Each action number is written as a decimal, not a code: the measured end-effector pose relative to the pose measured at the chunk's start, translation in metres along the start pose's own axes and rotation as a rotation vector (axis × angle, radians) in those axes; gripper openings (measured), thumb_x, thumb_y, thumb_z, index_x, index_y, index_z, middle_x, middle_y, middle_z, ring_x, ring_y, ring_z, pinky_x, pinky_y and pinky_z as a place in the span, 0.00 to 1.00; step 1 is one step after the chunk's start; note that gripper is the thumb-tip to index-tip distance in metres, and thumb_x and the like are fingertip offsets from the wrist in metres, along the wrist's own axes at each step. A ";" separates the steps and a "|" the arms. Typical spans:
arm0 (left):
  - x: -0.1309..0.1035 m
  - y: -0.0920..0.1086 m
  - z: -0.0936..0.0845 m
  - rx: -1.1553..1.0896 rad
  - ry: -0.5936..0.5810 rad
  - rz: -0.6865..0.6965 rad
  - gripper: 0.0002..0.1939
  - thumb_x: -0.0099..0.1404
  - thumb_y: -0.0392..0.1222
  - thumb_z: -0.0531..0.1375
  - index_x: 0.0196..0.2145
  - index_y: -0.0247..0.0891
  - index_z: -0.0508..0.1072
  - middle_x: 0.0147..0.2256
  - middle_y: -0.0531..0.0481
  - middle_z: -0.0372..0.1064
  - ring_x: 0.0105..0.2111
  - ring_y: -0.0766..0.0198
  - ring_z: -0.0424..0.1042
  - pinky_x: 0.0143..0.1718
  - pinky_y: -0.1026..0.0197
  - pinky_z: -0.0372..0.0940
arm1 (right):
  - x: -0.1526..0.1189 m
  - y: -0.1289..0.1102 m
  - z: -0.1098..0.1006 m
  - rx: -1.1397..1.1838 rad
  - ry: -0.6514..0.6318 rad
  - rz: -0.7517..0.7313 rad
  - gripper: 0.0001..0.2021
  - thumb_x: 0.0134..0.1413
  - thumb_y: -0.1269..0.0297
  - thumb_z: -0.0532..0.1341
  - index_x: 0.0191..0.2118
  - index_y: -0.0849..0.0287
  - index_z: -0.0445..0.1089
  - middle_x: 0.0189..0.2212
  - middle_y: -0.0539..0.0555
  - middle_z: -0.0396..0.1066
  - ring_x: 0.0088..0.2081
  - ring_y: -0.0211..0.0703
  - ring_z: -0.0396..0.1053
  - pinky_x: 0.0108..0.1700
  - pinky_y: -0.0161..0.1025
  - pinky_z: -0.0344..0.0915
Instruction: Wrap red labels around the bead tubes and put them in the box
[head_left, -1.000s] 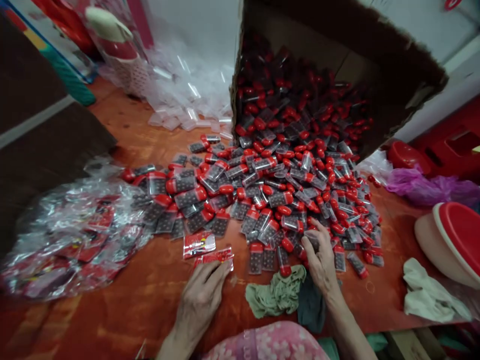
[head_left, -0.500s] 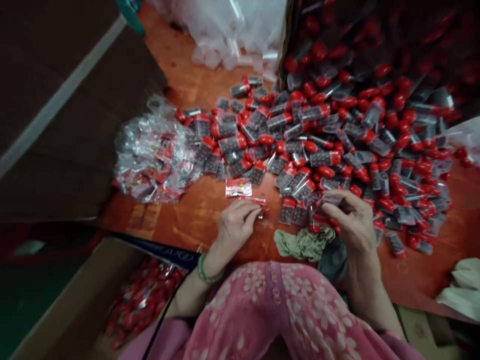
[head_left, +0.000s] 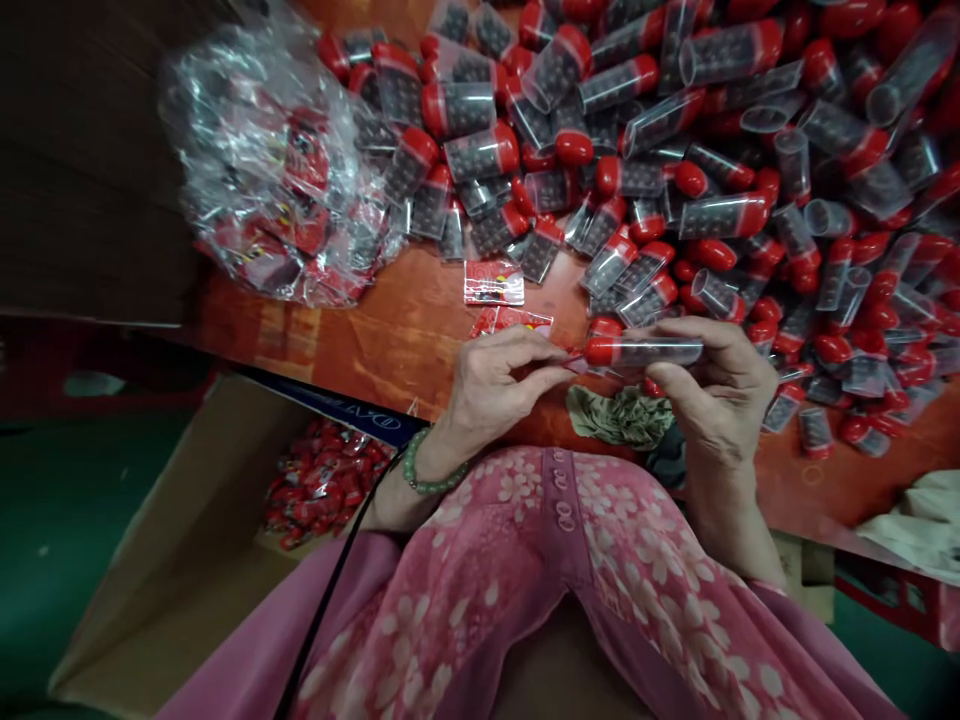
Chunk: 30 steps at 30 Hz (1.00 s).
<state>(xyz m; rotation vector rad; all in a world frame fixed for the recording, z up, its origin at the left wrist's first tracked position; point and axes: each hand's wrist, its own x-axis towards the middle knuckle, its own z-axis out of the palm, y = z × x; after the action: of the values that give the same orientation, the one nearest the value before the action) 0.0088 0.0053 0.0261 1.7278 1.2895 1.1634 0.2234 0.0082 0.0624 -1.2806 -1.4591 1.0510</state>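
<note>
Nearest the wearer is a pink floral garment [head_left: 510,570]. At its left, an open carton [head_left: 142,570] contains red packets [head_left: 319,480]. The left wrist carries a green bead bracelet [head_left: 411,465].

Left hand [head_left: 506,385]: thumb and fingertips pressed together on a thin red strip [head_left: 574,360], seen nearly edge-on; its nature cannot be determined.

Right hand [head_left: 724,390]: thumb below and fingers above, pinching a clear container [head_left: 652,350] by its far-right end. The container lies level between the hands, its red cap pointing left and just beside the left fingertips; contact there cannot be confirmed.

Below the container, a crumpled green cloth [head_left: 622,415] rests on the orange table [head_left: 360,345]. Beyond the left knuckles lie two flat red sachets [head_left: 493,283], the nearer partly hidden. Farther off are a crinkled clear bag [head_left: 247,180] holding red sachets, and, right of it, a heap of red-capped containers [head_left: 724,215].
</note>
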 end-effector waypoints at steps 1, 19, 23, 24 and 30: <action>0.000 0.000 -0.001 -0.005 0.002 0.019 0.05 0.60 0.40 0.70 0.33 0.36 0.81 0.31 0.50 0.79 0.31 0.68 0.76 0.36 0.66 0.70 | -0.001 0.001 0.001 -0.021 -0.026 0.007 0.14 0.56 0.56 0.69 0.46 0.51 0.75 0.41 0.52 0.81 0.40 0.47 0.80 0.43 0.45 0.77; -0.009 -0.016 0.007 0.070 -0.096 0.158 0.08 0.65 0.41 0.65 0.38 0.33 0.80 0.34 0.47 0.77 0.34 0.66 0.76 0.36 0.65 0.70 | 0.015 -0.019 -0.005 -0.481 -0.523 -0.288 0.11 0.63 0.69 0.63 0.49 0.53 0.75 0.43 0.52 0.80 0.43 0.41 0.79 0.48 0.35 0.74; -0.008 -0.014 0.006 -0.021 -0.099 0.154 0.10 0.66 0.43 0.65 0.38 0.32 0.80 0.34 0.45 0.78 0.34 0.65 0.77 0.37 0.64 0.71 | 0.021 -0.016 -0.004 -0.396 -0.533 -0.163 0.09 0.63 0.66 0.64 0.47 0.53 0.76 0.40 0.51 0.80 0.37 0.40 0.78 0.42 0.35 0.74; -0.008 -0.015 0.005 -0.042 -0.098 0.142 0.09 0.66 0.42 0.64 0.38 0.33 0.80 0.34 0.46 0.79 0.34 0.65 0.77 0.37 0.64 0.71 | 0.022 -0.014 -0.003 -0.377 -0.526 -0.134 0.08 0.62 0.65 0.64 0.47 0.53 0.76 0.39 0.50 0.80 0.35 0.40 0.78 0.40 0.35 0.73; -0.008 -0.025 0.000 -0.062 -0.085 0.100 0.14 0.63 0.44 0.67 0.44 0.34 0.80 0.36 0.45 0.81 0.33 0.64 0.79 0.36 0.64 0.71 | 0.015 0.008 0.004 -0.203 -0.406 0.088 0.10 0.59 0.61 0.67 0.46 0.54 0.76 0.36 0.50 0.78 0.33 0.40 0.76 0.36 0.36 0.72</action>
<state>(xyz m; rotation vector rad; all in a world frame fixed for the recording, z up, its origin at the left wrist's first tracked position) -0.0007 0.0045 0.0016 1.7941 1.1167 1.1610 0.2208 0.0241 0.0555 -1.3343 -1.8661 1.3030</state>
